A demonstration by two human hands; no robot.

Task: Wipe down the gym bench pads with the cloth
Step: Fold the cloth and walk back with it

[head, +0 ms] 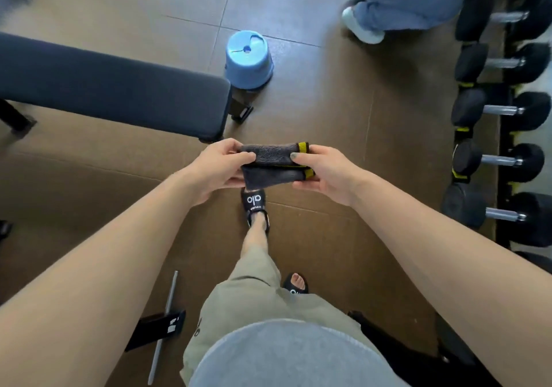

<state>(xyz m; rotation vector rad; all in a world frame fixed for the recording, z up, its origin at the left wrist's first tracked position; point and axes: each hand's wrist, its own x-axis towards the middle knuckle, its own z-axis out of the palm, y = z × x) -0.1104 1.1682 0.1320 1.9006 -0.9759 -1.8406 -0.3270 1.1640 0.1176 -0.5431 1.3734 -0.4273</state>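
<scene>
A folded dark grey cloth (273,162) with yellow edge trim is held in front of me at mid-frame. My left hand (219,167) pinches its left end, thumb on top. Its right end, at the yellow trim, is gripped by my right hand (324,173). The black gym bench pad (113,88) stretches from the left edge to just above and left of my hands. The cloth is apart from the pad, over the brown floor.
A light blue upturned bucket (249,59) stands beyond the bench end. A rack of black dumbbells (501,111) runs down the right side. Another person's legs (397,1) are at the top right. A bench foot with a metal bar (165,324) lies at lower left.
</scene>
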